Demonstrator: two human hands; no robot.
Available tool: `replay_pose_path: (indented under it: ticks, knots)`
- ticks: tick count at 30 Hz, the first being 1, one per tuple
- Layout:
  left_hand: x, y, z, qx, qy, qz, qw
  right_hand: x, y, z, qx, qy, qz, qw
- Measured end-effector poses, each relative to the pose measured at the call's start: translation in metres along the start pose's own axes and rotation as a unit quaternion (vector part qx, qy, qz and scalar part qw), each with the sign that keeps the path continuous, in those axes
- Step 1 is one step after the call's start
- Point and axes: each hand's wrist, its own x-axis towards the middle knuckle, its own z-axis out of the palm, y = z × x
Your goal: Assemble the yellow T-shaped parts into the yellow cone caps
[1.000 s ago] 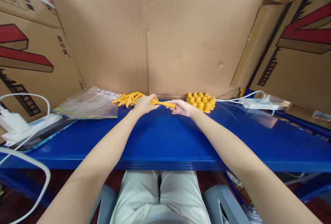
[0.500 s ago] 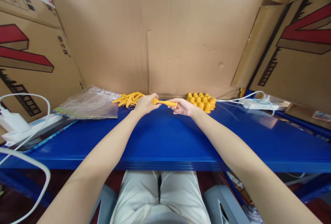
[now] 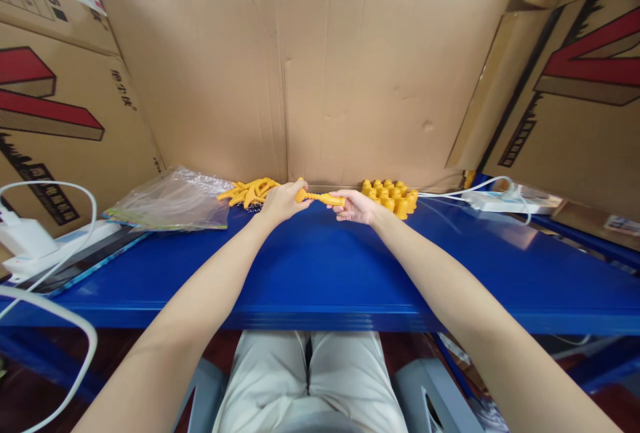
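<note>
A yellow plastic screw-like piece (image 3: 319, 197) with a ribbed shaft is held level between my hands, above the blue shelf. My left hand (image 3: 283, 203) is closed on its wider left end, which the fingers partly hide. My right hand (image 3: 356, 207) pinches the smoother right end between thumb and fingers. Just left of my left hand lies a pile of curved yellow pieces (image 3: 249, 192), with small dark shiny parts (image 3: 255, 207) beside it. To the right of my right hand, short yellow stubs (image 3: 395, 197) stand upright in a tight group.
The blue shelf (image 3: 320, 273) has a front edge near my lap. A clear plastic bag (image 3: 173, 203) lies at left. Beyond it are a dark flat device (image 3: 85, 263) and a white charger with cables (image 3: 27, 236). A power strip (image 3: 510, 201) lies at right. Cardboard (image 3: 350, 86) walls the back.
Both hands have shifted very slightly to the right with the yellow screw-like piece. My grip looks the same, and the other things stay where they were.
</note>
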Motion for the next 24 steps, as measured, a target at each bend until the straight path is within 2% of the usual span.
replay_pose_path:
  ticks: [4, 7, 10, 12, 13, 14, 15, 17, 19, 21, 24]
  knots:
    - [0.0, -0.004, 0.003, 0.001, 0.01, 0.004, 1.0, 0.0, 0.0, 0.005, -0.006, 0.023, -0.007, 1.0]
    - [-0.001, -0.009, 0.005, -0.022, -0.005, 0.01, 1.0, 0.001, 0.0, 0.013, 0.001, 0.068, -0.033, 0.997]
    - [-0.002, -0.013, 0.008, -0.053, -0.03, 0.045, 0.997, 0.004, 0.001, 0.018, -0.014, 0.161, -0.053, 0.985]
    - [-0.003, -0.017, 0.011, -0.059, -0.044, 0.063, 0.995, 0.006, 0.004, 0.016, -0.081, 0.245, -0.078, 0.963]
    - [-0.003, -0.019, 0.013, -0.057, -0.051, 0.067, 0.995, 0.006, 0.006, 0.013, -0.149, 0.287, -0.099, 0.941]
    - [-0.003, -0.021, 0.015, -0.052, -0.06, 0.067, 0.995, 0.007, 0.008, 0.011, -0.239, 0.324, -0.122, 0.907]
    - [-0.002, -0.024, 0.018, -0.047, -0.07, 0.066, 0.994, 0.006, 0.01, 0.008, -0.344, 0.349, -0.141, 0.86]
    - [-0.002, -0.028, 0.022, -0.04, -0.088, 0.068, 0.993, 0.006, 0.015, 0.002, -0.544, 0.353, -0.156, 0.745]
    - [-0.001, -0.03, 0.024, -0.039, -0.1, 0.074, 0.992, 0.005, 0.018, -0.001, -0.677, 0.314, -0.13, 0.653]
    - [0.0, -0.03, 0.024, -0.042, -0.108, 0.079, 0.99, 0.006, 0.021, -0.001, -0.749, 0.27, -0.078, 0.6]
    - [0.001, -0.029, 0.024, -0.05, -0.113, 0.083, 0.989, 0.008, 0.025, -0.002, -0.794, 0.23, -0.03, 0.563]
